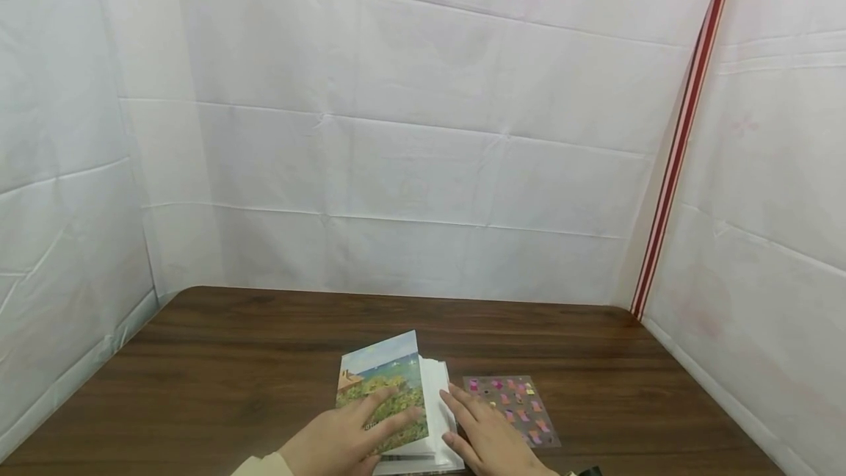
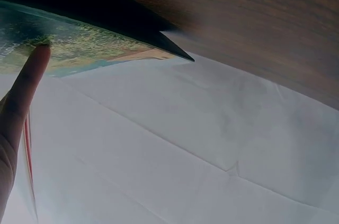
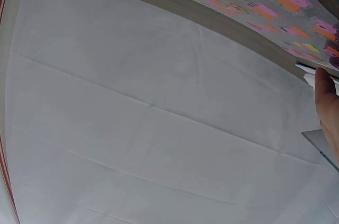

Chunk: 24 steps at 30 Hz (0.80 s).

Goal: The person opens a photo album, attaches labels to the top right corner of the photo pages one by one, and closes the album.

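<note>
A photo album [image 1: 432,395] lies on the table near its front, with its painted cover [image 1: 390,366] of sea and shrubs lifted at a slant from the white pages. My left hand [image 1: 344,435] rests on that cover with fingers spread and fairly straight. In the left wrist view one finger [image 2: 29,78] touches the picture next to some white lettering. My right hand [image 1: 492,435] lies at the pages' right edge, fingers extended onto them. Beside it is a clear sticker sheet [image 1: 522,410] with pink and orange cartoon figures, partly covered by that hand.
The dark wood table [image 1: 264,358] has rounded far corners. White creased sheeting [image 1: 410,167] hangs behind it and at both sides. A red and white striped band [image 1: 687,116] runs down the right rear corner to the table edge.
</note>
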Available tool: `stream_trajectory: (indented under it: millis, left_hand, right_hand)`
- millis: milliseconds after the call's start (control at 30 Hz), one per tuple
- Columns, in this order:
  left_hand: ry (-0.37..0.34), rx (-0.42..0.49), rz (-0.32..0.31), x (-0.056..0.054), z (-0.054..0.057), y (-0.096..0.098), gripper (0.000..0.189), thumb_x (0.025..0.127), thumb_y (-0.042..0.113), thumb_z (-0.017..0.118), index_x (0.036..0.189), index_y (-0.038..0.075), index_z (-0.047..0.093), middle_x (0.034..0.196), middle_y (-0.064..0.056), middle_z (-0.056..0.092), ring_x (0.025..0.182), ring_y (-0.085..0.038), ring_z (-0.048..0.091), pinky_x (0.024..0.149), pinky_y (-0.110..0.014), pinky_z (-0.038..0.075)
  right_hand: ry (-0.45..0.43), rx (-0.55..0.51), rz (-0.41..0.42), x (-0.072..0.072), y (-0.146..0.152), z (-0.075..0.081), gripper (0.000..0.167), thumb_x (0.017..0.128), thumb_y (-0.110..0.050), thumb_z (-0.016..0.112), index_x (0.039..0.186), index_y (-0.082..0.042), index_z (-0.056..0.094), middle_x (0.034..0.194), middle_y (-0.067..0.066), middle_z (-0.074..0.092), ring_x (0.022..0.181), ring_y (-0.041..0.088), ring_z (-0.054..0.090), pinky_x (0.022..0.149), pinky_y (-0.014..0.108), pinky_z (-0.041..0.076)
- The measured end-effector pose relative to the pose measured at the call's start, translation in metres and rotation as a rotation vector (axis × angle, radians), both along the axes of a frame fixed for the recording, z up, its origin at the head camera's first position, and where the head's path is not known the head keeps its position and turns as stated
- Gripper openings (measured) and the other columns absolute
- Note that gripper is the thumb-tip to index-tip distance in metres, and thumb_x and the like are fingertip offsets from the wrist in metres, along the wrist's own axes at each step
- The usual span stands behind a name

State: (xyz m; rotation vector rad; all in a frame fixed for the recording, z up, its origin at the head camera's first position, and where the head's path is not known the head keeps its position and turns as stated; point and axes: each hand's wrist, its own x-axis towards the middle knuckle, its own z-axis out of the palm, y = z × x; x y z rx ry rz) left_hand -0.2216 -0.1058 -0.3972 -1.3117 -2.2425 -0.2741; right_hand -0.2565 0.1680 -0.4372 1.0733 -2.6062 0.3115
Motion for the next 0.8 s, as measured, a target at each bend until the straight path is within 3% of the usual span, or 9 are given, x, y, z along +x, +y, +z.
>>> stream_trajectory:
  millis: [200,333,467,567,633,667,733,800]
  left_hand:
    - [0.071,-0.001,-0.003,0.0,0.0,0.002,0.083,0.072,0.009,0.08,0.144,0.017,0.039,0.123,-0.021,0.058,0.057,0.0,0.042,0.046,-0.002,0.027]
    - [0.108,-0.003,0.006,0.003,0.0,-0.001,0.085,0.069,0.009,0.08,0.144,0.017,0.039,0.125,-0.022,0.057,0.063,-0.006,0.052,0.046,-0.002,0.028]
    - [0.044,-0.005,0.021,0.007,0.001,-0.007,0.084,0.073,0.008,0.077,0.145,0.017,0.037,0.131,-0.025,0.053,0.072,-0.011,0.059,0.046,-0.003,0.029]
    - [-0.043,0.028,0.016,0.01,0.0,-0.012,0.083,0.076,0.004,0.073,0.147,0.019,0.035,0.137,-0.029,0.047,0.061,0.0,0.045,0.045,-0.003,0.026]
    - [-0.056,0.057,0.001,0.011,0.0,-0.015,0.083,0.075,0.0,0.072,0.147,0.019,0.035,0.141,-0.029,0.042,0.058,0.004,0.032,0.045,-0.002,0.024]
    - [-0.039,0.072,-0.008,0.012,0.0,-0.016,0.083,0.073,-0.001,0.072,0.147,0.018,0.037,0.142,-0.029,0.041,0.059,0.005,0.029,0.046,-0.002,0.024]
    - [0.051,0.085,-0.011,0.011,0.0,-0.018,0.085,0.068,-0.001,0.074,0.144,0.018,0.041,0.143,-0.028,0.038,0.061,0.004,0.039,0.05,-0.003,0.03]
    - [0.168,0.088,-0.008,0.01,0.0,-0.02,0.087,0.06,0.001,0.076,0.141,0.018,0.047,0.143,-0.027,0.037,0.074,-0.005,0.056,0.058,-0.007,0.04]
  right_hand:
    - [0.014,0.003,-0.001,0.0,0.0,-0.001,0.05,0.101,-0.034,0.045,0.14,-0.004,0.044,0.141,0.018,0.05,0.12,0.034,0.057,0.088,0.058,0.051]
    - [0.037,0.031,0.022,-0.001,-0.002,-0.004,0.052,0.101,-0.037,0.045,0.141,-0.006,0.043,0.142,0.019,0.049,0.12,0.035,0.057,0.087,0.06,0.051]
    - [0.035,0.078,0.054,-0.001,-0.005,-0.006,0.052,0.1,-0.042,0.043,0.141,-0.011,0.045,0.144,0.019,0.048,0.12,0.036,0.057,0.087,0.06,0.051]
    - [-0.023,0.094,0.051,0.0,-0.007,-0.006,0.051,0.1,-0.046,0.041,0.142,-0.017,0.046,0.146,0.018,0.044,0.123,0.039,0.054,0.088,0.064,0.048]
    - [-0.065,0.102,0.032,0.001,-0.007,-0.006,0.051,0.1,-0.049,0.038,0.143,-0.022,0.044,0.148,0.016,0.043,0.125,0.04,0.052,0.089,0.068,0.046]
    - [-0.085,0.103,0.024,0.001,-0.007,-0.006,0.051,0.1,-0.05,0.037,0.144,-0.024,0.043,0.148,0.015,0.043,0.125,0.041,0.051,0.09,0.069,0.045]
    - [-0.099,0.116,0.011,0.001,-0.006,-0.006,0.051,0.1,-0.052,0.036,0.145,-0.028,0.04,0.148,0.014,0.043,0.127,0.04,0.051,0.092,0.068,0.044]
    - [-0.087,0.129,0.004,0.001,-0.006,-0.006,0.051,0.1,-0.053,0.035,0.146,-0.031,0.039,0.147,0.012,0.045,0.126,0.038,0.051,0.092,0.066,0.045]
